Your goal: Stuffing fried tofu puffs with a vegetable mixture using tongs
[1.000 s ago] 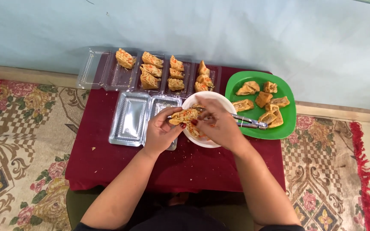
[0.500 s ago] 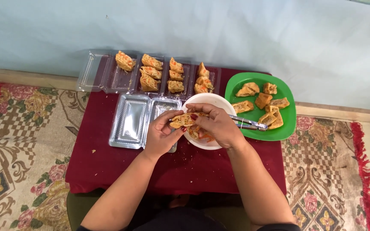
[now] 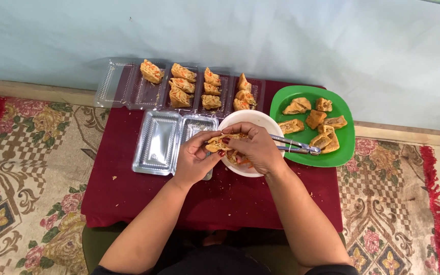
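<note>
Both hands meet over a white bowl at the middle of a low table with a dark red cloth. My left hand cups a golden fried pastry from below and the left. My right hand presses its fingers onto the same pastry from above, and orange filling shows in the bowl under it. Metal tongs lie across the bowl's right rim onto a green plate that holds several unfilled fried pieces.
An open clear plastic box lies left of the bowl. Behind it, clear trays hold several filled pastries. A patterned rug covers the floor on both sides, and a pale wall stands behind the table.
The hands have stayed over the bowl with the pastry. The fingers have shifted slightly on it, and the right hand now covers more of it.
</note>
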